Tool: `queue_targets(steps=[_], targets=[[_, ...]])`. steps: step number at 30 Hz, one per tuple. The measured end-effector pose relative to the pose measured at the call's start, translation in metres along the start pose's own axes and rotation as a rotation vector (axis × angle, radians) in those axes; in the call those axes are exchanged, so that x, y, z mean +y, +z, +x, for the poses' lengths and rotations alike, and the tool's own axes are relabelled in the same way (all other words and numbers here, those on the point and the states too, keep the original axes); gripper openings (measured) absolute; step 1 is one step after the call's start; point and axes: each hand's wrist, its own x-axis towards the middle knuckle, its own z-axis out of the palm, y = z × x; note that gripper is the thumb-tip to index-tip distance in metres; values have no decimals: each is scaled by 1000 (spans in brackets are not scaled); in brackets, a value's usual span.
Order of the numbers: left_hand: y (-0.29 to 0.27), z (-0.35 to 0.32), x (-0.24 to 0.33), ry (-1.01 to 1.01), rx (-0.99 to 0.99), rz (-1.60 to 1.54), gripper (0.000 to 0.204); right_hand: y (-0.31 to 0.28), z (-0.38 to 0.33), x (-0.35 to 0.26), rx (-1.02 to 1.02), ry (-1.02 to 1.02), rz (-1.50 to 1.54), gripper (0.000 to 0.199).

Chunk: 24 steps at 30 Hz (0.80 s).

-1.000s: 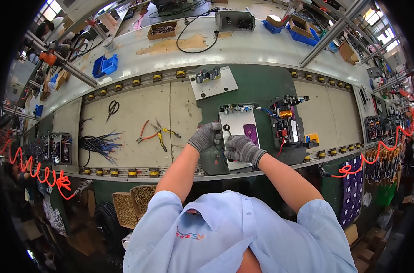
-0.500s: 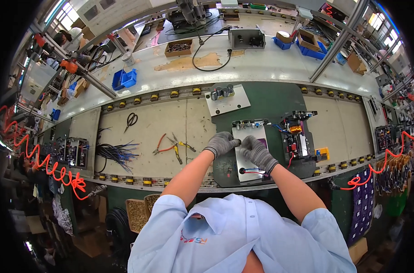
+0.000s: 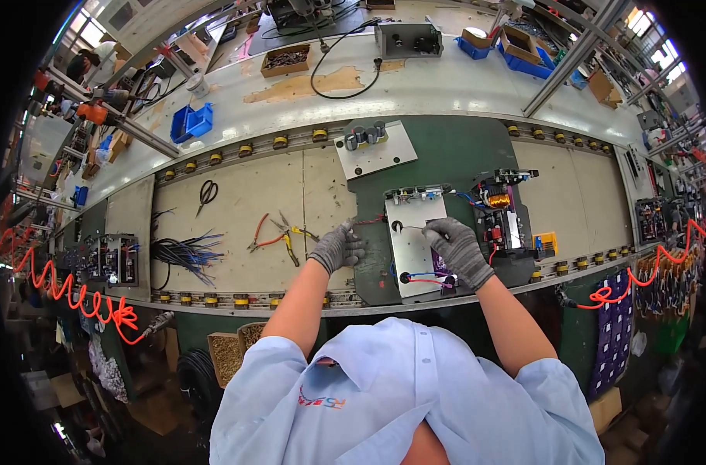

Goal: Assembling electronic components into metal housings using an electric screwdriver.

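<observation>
A silver metal plate with circuit boards along its far edge lies in front of me on the green board. My right hand, in a grey glove, is closed at the plate's right side, its fingertips pinching a thin dark wire that runs to a round hole in the plate. Left of the plate, my gloved left hand is open with its fingers apart. A red-and-black twisted wire stretches from the plate's left edge to near those fingertips. Blue and red leads come out of a nearer hole.
Pliers with red handles and yellow-handled cutters lie left of my left hand, with black scissors and a wire bundle farther left. A circuit assembly with a copper coil stands right. A capacitor plate lies beyond.
My hands have parted: the left has moved left off the plate, and the right has shifted right with the dark wire. The twisted wire now shows left of the plate.
</observation>
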Motion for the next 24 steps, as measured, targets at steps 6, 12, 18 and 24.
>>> queue_targets(steps=[6,12,18,24], targets=[[19,78,-12,106,131,-299,45,-11,-22,-14,-194,29,-212,18],[37,34,28,480,112,-711,26,-26,-6,-82,-4,-338,-467,23],[47,-6,25,573,-271,-238,39,48,33,-72,-298,-627,-482,19],[39,-1,-12,622,-155,218,31,60,46,-45,-475,-62,-984,20]])
